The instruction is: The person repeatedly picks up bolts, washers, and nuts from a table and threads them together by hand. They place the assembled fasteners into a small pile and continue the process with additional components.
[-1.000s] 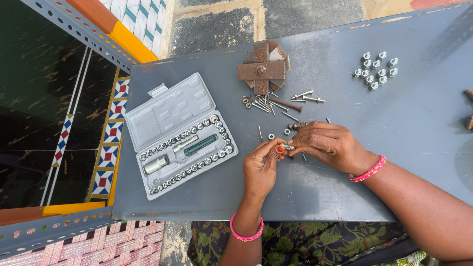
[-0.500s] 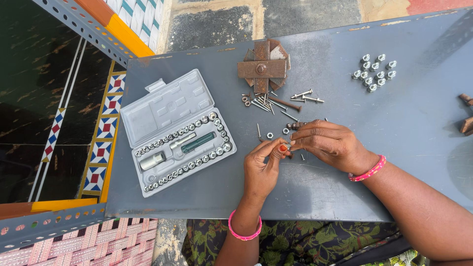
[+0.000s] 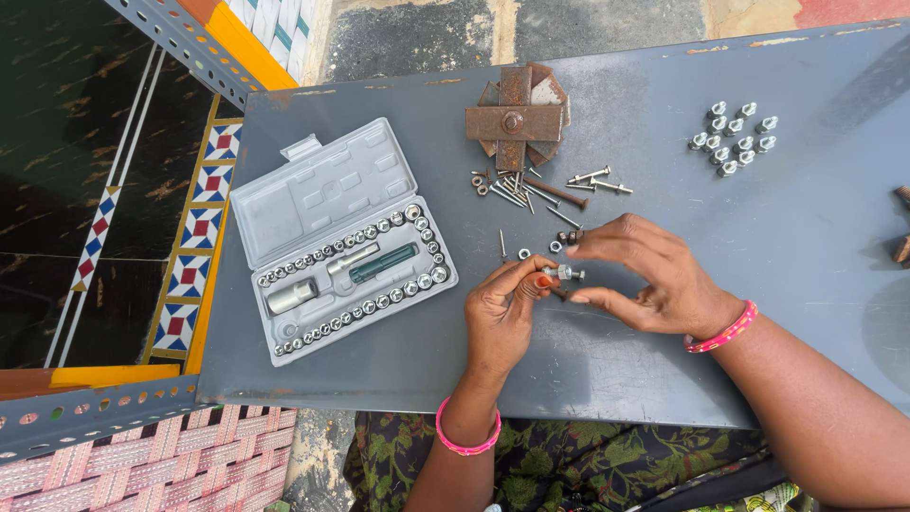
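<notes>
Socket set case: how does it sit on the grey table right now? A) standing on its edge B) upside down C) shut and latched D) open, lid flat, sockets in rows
D: the socket set case lies open left of the left hand, its lid flat on the grey table and rows of sockets showing.

grey metal table (image 3: 379, 370), patterned tiled floor (image 3: 104, 209)

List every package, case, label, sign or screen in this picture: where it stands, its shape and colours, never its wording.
Socket set case: open on the grey table, left of the hands; rectangular grey plastic, rows of silver sockets, a green-handled driver.
Labels, signs, screens: none in view.
</notes>
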